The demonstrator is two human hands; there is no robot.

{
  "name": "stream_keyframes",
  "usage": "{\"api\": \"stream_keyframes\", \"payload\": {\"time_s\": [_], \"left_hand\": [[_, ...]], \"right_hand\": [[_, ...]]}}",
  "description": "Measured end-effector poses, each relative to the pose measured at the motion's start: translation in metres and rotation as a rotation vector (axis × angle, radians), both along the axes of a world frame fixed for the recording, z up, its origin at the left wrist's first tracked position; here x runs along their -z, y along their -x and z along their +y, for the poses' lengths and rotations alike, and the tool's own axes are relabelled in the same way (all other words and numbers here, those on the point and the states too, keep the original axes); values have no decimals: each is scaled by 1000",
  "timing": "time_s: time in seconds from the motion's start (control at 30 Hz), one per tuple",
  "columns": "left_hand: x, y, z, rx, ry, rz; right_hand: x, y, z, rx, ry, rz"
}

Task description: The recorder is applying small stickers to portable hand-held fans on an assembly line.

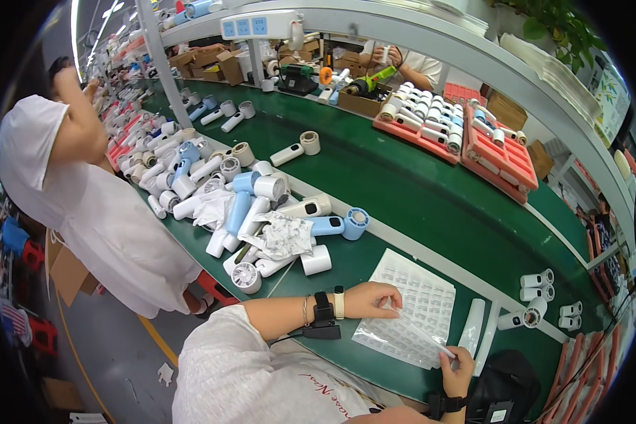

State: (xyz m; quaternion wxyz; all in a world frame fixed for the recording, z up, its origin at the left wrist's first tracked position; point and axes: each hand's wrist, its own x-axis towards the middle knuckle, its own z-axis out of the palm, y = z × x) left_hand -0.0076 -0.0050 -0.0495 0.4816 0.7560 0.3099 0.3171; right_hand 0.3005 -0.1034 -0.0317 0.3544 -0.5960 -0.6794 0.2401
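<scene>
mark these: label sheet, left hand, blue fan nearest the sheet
label sheet [413, 304], head view, bare middle of the sheet.
left hand [371, 297], head view, back of the hand resting on the sheet.
blue fan [355, 222], head view, round grille end.

The long green surface [374, 184] holds a sheet of small stickers [411, 311], a heap of white and blue fans [251, 205] — and red trays [498, 152].
</scene>
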Motion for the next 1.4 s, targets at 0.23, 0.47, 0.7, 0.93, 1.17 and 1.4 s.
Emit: {"api": "stream_keyframes", "payload": {"time_s": [0.23,0.47,0.7,0.93,1.17,1.4], "left_hand": [[4,0,-3,25,-111,-5],[1,-4,5,-26,-126,-37],[4,0,2,-104,-96,-68],[2,-4,-1,-102,-91,-57],[6,-3,1,-110,-88,-79],[5,-4,0,-111,-91,-70]], "right_hand": [[1,3,-4,-12,-4,23],[55,-62,4,-83,177,45],[7,-58,16,603,-277,493],[9,-96,43,850,-286,339],[25,-131,80,752,-226,280],[48,-154,110,506,-361,262]]}}
